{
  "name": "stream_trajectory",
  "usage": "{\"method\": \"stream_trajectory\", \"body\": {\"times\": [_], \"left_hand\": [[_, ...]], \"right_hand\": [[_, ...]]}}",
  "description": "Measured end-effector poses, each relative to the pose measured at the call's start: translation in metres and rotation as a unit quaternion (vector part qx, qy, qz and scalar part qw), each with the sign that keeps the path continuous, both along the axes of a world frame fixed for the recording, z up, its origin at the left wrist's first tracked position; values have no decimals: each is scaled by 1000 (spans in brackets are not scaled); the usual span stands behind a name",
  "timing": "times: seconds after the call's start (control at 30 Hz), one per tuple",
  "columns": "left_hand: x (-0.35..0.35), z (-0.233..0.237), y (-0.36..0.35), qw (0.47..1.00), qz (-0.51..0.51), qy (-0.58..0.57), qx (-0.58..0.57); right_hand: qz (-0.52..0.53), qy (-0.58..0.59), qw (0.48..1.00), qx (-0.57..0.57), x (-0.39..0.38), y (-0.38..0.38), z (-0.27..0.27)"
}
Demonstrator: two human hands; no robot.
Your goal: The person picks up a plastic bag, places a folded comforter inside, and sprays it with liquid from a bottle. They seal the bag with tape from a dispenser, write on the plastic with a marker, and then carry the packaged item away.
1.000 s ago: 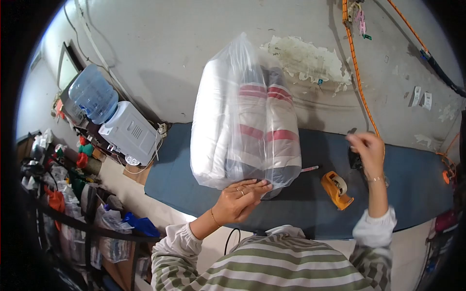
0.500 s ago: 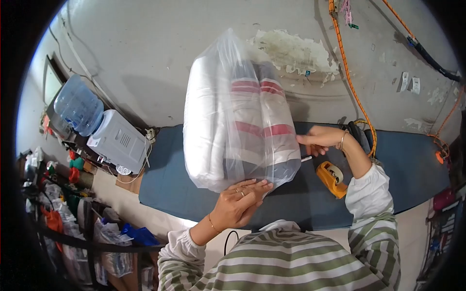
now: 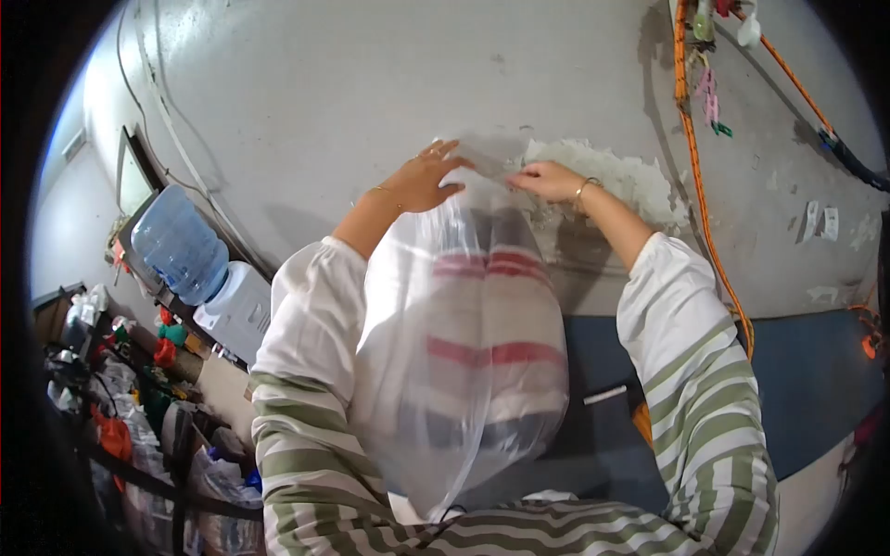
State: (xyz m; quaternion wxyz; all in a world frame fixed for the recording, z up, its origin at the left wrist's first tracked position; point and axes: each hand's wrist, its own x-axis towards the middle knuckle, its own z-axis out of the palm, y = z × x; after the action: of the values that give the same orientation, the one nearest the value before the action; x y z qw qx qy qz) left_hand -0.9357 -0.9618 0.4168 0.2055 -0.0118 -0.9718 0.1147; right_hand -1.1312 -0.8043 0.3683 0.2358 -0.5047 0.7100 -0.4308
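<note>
A large clear plastic bag [image 3: 491, 435] stands on the blue-grey table, its lower end drawn to a point close to my body. Inside it are thick folded textiles [image 3: 524, 315], white with red and grey bands, perhaps bedding. Both hands are at the bag's far upper end, near the wall. My left hand [image 3: 426, 181] has its fingers apart over the loose film. My right hand [image 3: 553, 181] points inward from the other side, fingers close together, seemingly pinching the film's edge; the fingertips are slightly blurred.
On the table [image 3: 723, 371], right of the bag, lie a white strip-like object [image 3: 605, 396] and an orange tape dispenser [image 3: 642, 422], partly behind my sleeve. An orange rope [image 3: 691, 167] hangs along the wall. At left are a water dispenser [image 3: 236, 310] and piled bagged goods [image 3: 130, 445].
Both hands have moved up to the bag's far end; the left was at its near edge, the right beside it. The bag sits nearer my body, its near end now pointed. The view has tilted up.
</note>
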Motion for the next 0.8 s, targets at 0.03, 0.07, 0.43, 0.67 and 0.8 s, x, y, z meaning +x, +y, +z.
{"method": "stream_trajectory", "body": {"times": [0.03, 0.07, 0.43, 0.67, 0.8], "left_hand": [[-12, -1, -17, 997, 57, -25, -41], [-16, 5, -19, 994, 80, -71, 19], [2, 33, -68, 979, 133, -141, 57], [-5, 13, -65, 992, 43, -116, 31], [-22, 9, -63, 977, -102, -48, 179]], "right_hand": [[9, 2, 1000, 19, -4, -16, 4], [20, 0, 1000, 23, -3, -29, 7], [83, 0, 987, 134, -4, -90, -6], [95, -21, 985, 141, 11, -94, -3], [107, 0, 974, 198, 6, -105, -7]]}}
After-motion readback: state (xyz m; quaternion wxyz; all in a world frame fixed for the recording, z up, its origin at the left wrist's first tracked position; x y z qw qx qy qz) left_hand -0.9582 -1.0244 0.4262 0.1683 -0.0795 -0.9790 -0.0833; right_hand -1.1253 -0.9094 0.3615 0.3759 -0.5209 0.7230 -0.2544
